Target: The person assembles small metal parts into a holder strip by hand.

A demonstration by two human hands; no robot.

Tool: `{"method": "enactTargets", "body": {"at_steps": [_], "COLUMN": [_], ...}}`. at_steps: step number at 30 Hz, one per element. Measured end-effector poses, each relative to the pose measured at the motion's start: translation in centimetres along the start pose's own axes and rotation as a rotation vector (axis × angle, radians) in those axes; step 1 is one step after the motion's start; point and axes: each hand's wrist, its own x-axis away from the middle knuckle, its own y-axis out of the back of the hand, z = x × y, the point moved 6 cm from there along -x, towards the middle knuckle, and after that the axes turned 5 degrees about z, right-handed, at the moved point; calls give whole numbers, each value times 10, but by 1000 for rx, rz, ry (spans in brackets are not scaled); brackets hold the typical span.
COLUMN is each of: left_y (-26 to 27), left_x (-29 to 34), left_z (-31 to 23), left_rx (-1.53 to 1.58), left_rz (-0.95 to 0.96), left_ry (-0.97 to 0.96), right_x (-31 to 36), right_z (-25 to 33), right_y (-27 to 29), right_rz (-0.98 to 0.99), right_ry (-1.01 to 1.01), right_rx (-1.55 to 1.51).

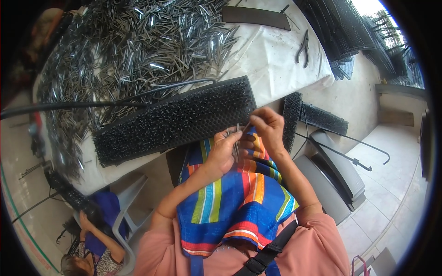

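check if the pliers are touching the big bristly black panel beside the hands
Apart. The head view shows it: the pliers lie on the white cloth, with a wide stretch of it between them and the panel.

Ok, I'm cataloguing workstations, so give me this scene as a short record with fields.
Left hand: holds thin grey strips
Right hand: appears to pinch a thin piece
Nearest: black bristly panel, barer honeycomb patch toward the hands
Table: white cover, heap of dark strips, pliers, curved dark plate
Lower left: co-worker, one hand at a dark part
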Motion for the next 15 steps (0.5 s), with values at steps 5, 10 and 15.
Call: {"method": "enactTargets", "body": {"at_steps": [5, 10, 15], "left_y": [18, 1, 9], "left_x": [10, 30, 42], "left_z": [17, 18, 21], "left_rx": [-153, -460, -414], "left_rz": [122, 367, 408], "left_ry": [148, 116, 27], "right_x": [-15, -24, -18], "right_z": [34, 42, 44], "right_y": [22, 14, 6], "right_rz": [-269, -223, -205], "right_ry": [428, 507, 575], "right_rx": [272, 585, 697]}}
